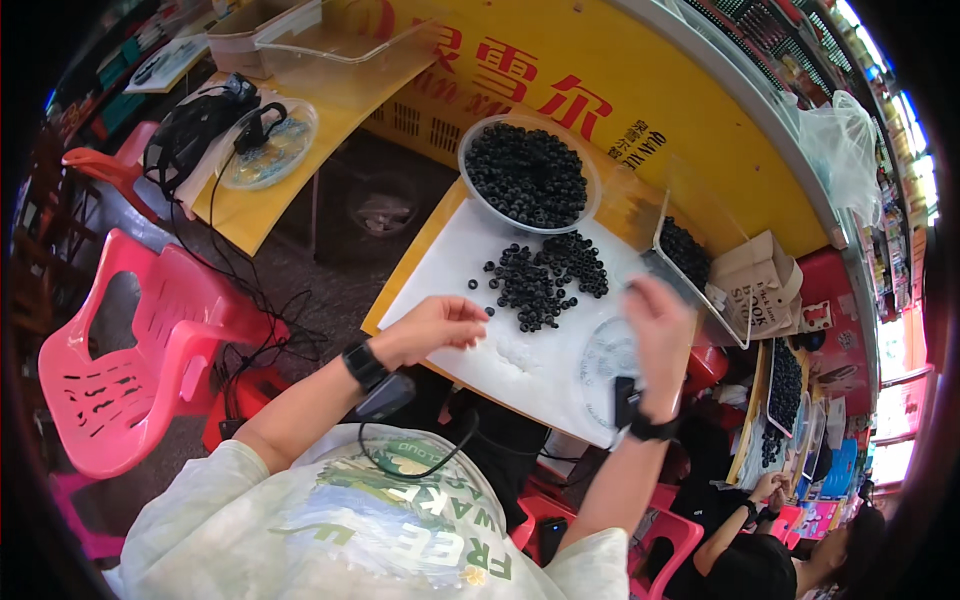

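Observation:
My left hand [432,330] is over the near left part of the white board [420,285], its fingertips pinched together. A small black ring-like part [489,311] is right at those fingertips, but I cannot tell whether they grip it or anything else. Blurred by motion, my right hand [660,325] is raised over the board's right side, beside a round transparent dish [590,385] with small pale pieces in it. What its fingers hold does not show. Farther in lies a loose pile of small black ring-like parts [535,290]. Tiny whitish bits [515,358] lie near my left hand.
A round transparent tub [590,205] full of black parts stands at the back. Right of it are a transparent bin [655,235] and a paper bag [765,290]. Pink chairs [150,350] and cables [265,320] are at left. Someone works at another table, lower right.

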Available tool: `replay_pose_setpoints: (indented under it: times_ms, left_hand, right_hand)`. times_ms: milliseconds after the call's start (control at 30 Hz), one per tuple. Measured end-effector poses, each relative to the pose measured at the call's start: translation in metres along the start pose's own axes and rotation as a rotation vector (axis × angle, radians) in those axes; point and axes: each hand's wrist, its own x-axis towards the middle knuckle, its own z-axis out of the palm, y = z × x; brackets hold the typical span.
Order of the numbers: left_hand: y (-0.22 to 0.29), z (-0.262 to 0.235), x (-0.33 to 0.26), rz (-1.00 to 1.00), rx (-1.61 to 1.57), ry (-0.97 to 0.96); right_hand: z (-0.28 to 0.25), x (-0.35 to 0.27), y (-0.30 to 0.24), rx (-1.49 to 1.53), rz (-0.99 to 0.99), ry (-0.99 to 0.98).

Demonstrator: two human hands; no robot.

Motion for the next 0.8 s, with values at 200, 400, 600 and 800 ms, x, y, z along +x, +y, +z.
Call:
replay_pose_setpoints:
  times_ms: [200,400,600,800]
  left_hand:
    - [0.009,0.002,0.027,0.233,0.556,0.266]
    - [-0.011,0.014,0.038,0.544,1.005,0.351]
    - [-0.010,0.016,0.034,0.513,0.777,0.315]
    - [-0.024,0.009,0.014,0.103,0.024,0.219]
  right_hand:
    - [-0.069,0.039,0.020,-0.286,0.065,0.239]
    - [-0.085,-0.029,0.052,-0.207,0.181,0.022]
    - [-0.069,-0.085,0.126,-0.366,0.199,-0.043]
    - [-0.040,-0.096,0.144,-0.355,0.101,0.036]
